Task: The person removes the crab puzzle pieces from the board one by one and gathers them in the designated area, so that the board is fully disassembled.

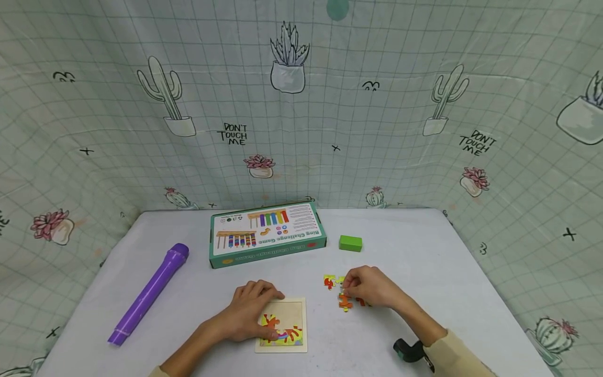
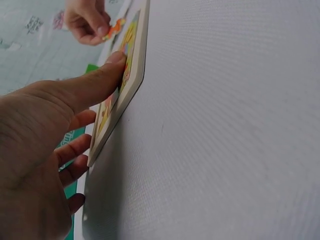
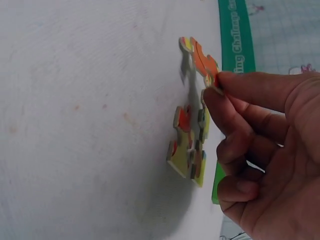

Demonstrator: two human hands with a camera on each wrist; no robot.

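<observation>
A small square wooden puzzle board (image 1: 293, 308) lies near the front of the table, its lower part filled with yellow and orange pieces. My left hand (image 1: 247, 313) holds it at the left side; the thumb (image 2: 95, 82) presses on the fitted pieces and the other fingers lie by the edge. To the right, my right hand (image 1: 372, 285) pinches an orange and yellow puzzle piece (image 3: 201, 59) between thumb and index finger, raised off the table. Other loose puzzle pieces (image 3: 180, 157) lie below and beside that hand, partly hidden by it in the head view.
Behind the hands lies a green and white Ring Challenge Game box (image 1: 268, 235). A green block (image 1: 350, 243) is to its right. On the left is a long purple tube (image 1: 149, 296). A black object (image 1: 409, 351) sits beside the right sleeve. Patterned cloth (image 1: 330, 131) hangs around the table.
</observation>
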